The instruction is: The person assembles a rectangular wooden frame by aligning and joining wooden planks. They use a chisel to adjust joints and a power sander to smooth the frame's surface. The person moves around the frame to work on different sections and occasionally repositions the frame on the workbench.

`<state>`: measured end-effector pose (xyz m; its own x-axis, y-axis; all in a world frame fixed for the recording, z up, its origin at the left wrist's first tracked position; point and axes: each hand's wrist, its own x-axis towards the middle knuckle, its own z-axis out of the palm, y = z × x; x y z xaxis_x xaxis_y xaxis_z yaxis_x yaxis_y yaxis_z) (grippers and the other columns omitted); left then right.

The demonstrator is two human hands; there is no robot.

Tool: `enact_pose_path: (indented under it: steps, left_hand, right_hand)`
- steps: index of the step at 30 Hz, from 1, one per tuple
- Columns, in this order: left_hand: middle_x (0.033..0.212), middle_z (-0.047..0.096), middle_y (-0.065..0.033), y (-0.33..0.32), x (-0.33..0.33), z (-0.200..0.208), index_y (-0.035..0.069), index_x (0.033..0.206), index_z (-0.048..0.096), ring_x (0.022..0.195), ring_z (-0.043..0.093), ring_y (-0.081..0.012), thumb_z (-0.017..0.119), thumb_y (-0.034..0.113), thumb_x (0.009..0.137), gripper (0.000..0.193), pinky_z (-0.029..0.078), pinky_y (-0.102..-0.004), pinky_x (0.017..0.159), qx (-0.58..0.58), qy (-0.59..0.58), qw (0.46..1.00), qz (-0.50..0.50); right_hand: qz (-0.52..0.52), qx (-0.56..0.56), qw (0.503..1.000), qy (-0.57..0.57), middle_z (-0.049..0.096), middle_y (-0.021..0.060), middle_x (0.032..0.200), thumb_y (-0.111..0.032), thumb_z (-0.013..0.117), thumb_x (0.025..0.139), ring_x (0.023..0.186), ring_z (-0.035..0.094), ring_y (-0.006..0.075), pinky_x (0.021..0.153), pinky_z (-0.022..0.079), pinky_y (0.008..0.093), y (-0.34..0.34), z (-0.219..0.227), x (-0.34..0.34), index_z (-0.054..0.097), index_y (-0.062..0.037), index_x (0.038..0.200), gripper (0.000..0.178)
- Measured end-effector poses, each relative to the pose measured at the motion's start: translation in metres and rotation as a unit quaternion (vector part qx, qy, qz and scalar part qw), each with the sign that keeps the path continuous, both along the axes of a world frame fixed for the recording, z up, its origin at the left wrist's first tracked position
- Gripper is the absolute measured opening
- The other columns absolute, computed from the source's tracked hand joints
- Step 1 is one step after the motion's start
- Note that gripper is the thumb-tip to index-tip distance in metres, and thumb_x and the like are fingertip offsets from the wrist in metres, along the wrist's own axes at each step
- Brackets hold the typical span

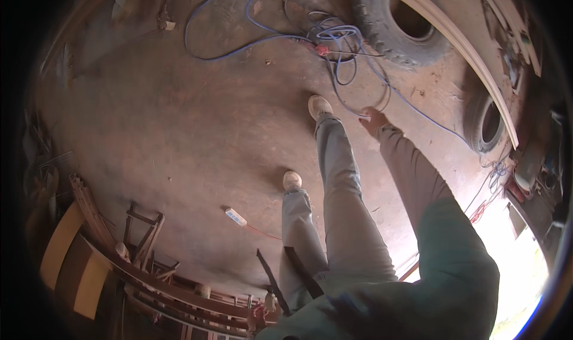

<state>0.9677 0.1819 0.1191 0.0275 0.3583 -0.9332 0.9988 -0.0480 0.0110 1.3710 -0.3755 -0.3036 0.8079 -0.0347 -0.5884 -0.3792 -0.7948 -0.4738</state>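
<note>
My right hand (375, 121) reaches out at the end of a long sleeve, its fingers closed on a thin blue cable or hose (341, 103). From there the line runs to a loose tangle of loops on the floor, with a small red piece (322, 50) and a thin dark rod (355, 53) among them. Another stretch trails right toward a tyre. Low in the picture, my left hand (257, 317) is partly hidden beside my body, near a small pale object (270, 302). I cannot make out its fingers or whether it holds anything.
A large tyre (433, 46) lies by the tangle, and a smaller tyre (476, 122) is at right. A long curved strip (462, 45) passes over both. A white power strip (236, 216) with a red cord lies left of my feet. Wooden frames (143, 235) and a long rail (173, 304) stand lower left.
</note>
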Motion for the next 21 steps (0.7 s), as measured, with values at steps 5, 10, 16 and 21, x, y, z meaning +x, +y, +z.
enact_pose_path:
  steps: [5, 10, 16, 21]
  left_hand:
    - [0.097, 0.063, -0.0117, -0.078, 0.127, -0.033, -0.002, 0.117, 0.052, 0.090, 0.063, -0.0192, 0.054, 0.015, 0.094, 0.028, 0.053, -0.0320, 0.075, -0.081, -0.097, 0.990, -0.055]
    - [0.095, 0.064, -0.0111, -0.125, 0.226, -0.066, -0.001, 0.117, 0.053, 0.090, 0.063, -0.0190, 0.055, 0.014, 0.094, 0.028, 0.052, -0.0310, 0.075, -0.088, -0.002, 0.996, -0.014]
    - [0.096, 0.064, -0.0108, -0.152, 0.258, -0.078, -0.001, 0.117, 0.053, 0.090, 0.063, -0.0187, 0.056, 0.013, 0.093, 0.028, 0.052, -0.0306, 0.076, -0.062, 0.079, 0.995, 0.028]
    - [0.097, 0.064, -0.0105, -0.165, 0.257, -0.091, -0.001, 0.117, 0.053, 0.089, 0.062, -0.0184, 0.057, 0.013, 0.093, 0.028, 0.051, -0.0302, 0.078, -0.049, 0.080, 0.994, 0.061]
  right_hand:
    - [0.022, -0.055, 0.997, 0.040, 0.063, 0.0207, 0.112, -0.033, 0.069, 0.080, 0.106, 0.059, 0.0368, 0.090, 0.048, 0.0410, -0.044, -0.099, 0.119, 0.054, -0.0053, 0.122, 0.052]
    - [0.050, -0.037, 0.994, 0.095, 0.062, 0.0188, 0.115, -0.032, 0.071, 0.080, 0.107, 0.060, 0.0339, 0.091, 0.047, 0.0395, -0.018, -0.177, 0.201, 0.050, -0.0067, 0.127, 0.057]
    - [0.090, -0.005, 0.996, 0.001, 0.056, 0.0248, 0.121, -0.028, 0.077, 0.071, 0.113, 0.054, 0.0412, 0.093, 0.047, 0.0440, 0.019, -0.264, 0.238, 0.043, -0.0019, 0.128, 0.071]
    - [0.071, -0.112, 0.975, 0.176, 0.063, 0.0236, 0.107, -0.040, 0.076, 0.071, 0.100, 0.062, 0.0394, 0.086, 0.049, 0.0442, 0.057, -0.248, 0.245, 0.044, -0.0058, 0.124, 0.071]
